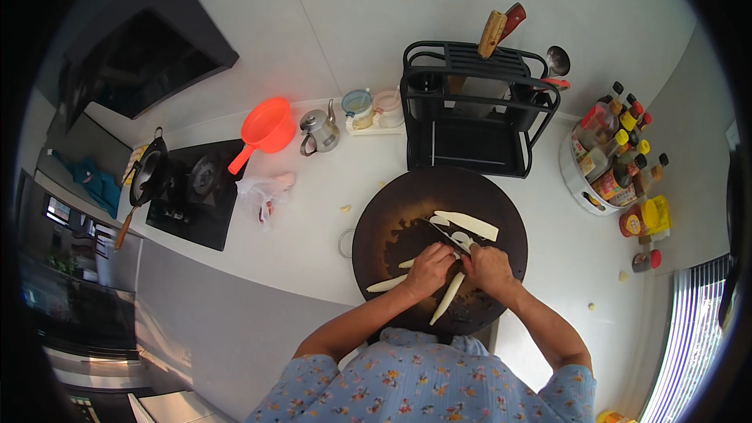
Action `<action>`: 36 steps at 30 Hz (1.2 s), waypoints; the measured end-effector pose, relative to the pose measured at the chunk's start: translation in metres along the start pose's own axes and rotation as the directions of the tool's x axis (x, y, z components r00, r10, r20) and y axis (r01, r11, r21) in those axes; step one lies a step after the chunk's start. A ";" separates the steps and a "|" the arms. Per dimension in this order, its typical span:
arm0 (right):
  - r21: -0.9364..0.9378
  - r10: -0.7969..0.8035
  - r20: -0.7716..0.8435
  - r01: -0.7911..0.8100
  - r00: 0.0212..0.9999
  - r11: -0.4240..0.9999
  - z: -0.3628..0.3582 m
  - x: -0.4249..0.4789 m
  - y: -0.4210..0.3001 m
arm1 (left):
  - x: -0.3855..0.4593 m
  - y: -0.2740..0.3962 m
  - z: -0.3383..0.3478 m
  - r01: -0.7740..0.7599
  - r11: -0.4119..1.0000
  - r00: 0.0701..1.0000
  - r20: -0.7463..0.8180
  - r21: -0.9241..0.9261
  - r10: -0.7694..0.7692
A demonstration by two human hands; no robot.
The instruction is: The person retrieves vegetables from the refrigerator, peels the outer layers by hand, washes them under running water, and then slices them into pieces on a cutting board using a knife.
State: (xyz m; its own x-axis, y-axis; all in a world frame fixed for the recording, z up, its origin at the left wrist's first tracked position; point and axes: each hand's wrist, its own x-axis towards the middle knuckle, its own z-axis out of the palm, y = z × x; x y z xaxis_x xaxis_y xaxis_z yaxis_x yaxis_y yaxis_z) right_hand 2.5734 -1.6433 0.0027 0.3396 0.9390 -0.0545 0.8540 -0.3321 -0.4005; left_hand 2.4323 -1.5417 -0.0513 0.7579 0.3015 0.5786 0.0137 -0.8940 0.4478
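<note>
A round, dark chopping board (399,205) lies before me on the white counter. My right hand (490,268) grips a kitchen knife (442,230), its blade slanting up and left across the board. Close to the blade, my left hand (432,271) bends its fingers over a pale vegetable piece, mostly hidden beneath them. Cut white slices (461,238) rest against the far side of the knife. Beyond them is a broad pale vegetable length (468,224). One slim stalk (448,298) lies between my wrists, another (386,284) at the board's left.
Behind the board stands a black rack (470,155) holding knives. A white basket of bottles (578,188) is at right. Leftward are a plastic bag (258,194), red dipper (267,126), metal pot (320,129), seasoning jars (358,110) and a black stove (202,211) with a wok (150,170).
</note>
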 end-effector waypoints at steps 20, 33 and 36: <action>-0.008 -0.017 -0.003 0.016 1.000 1.000 -0.002 -0.001 -0.006 | -0.004 -0.002 -0.003 0.031 0.999 0.999 -0.016 -0.025 -0.031; 0.000 -0.017 0.008 0.017 1.000 1.000 0.000 -0.001 -0.011 | -0.007 0.000 -0.005 0.034 0.999 0.999 -0.027 -0.027 -0.035; -0.027 -0.019 0.020 0.019 1.000 0.999 -0.001 -0.002 -0.013 | -0.007 0.000 -0.006 0.014 1.000 0.999 -0.030 0.006 -0.014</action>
State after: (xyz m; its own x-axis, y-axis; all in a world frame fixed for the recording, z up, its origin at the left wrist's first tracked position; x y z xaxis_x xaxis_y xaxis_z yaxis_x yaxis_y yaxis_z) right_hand 2.5621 -1.6405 0.0093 0.3156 0.9466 -0.0655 0.8707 -0.3164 -0.3765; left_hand 2.4232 -1.5416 -0.0516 0.7378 0.3235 0.5925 0.0279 -0.8916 0.4520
